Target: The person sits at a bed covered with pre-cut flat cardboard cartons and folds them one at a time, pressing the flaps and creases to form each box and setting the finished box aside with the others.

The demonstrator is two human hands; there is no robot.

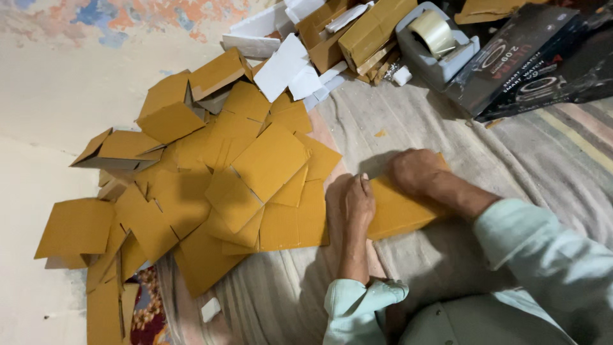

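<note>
In the head view, near the middle of the frame, a flat brown cardboard piece (399,207) lies on a striped cloth (549,147) that covers the floor. The left hand (357,201) rests at the left edge of this cardboard, fingers held together and pointing up in the frame, pressing down on the edge. The right hand (415,171) is curled on the upper part of the same cardboard, knuckles up; I cannot tell if it pinches a flap or only pushes on it. Both arms wear pale green sleeves (543,255).

To the left of the hands, a big heap of folded brown cardboard boxes (211,185) spreads from the centre to the lower left of the frame, some flat and some half open. The nearest flat pieces of the heap are just beside the left hand.

At the upper middle, white card pieces (287,64) and more brown cartons (357,29) are piled together. Right of them stands a grey tape dispenser (437,45) with a roll of clear tape. In the upper right corner lie black printed boxes (530,57). A pale painted wall (64,76) fills the upper left.
</note>
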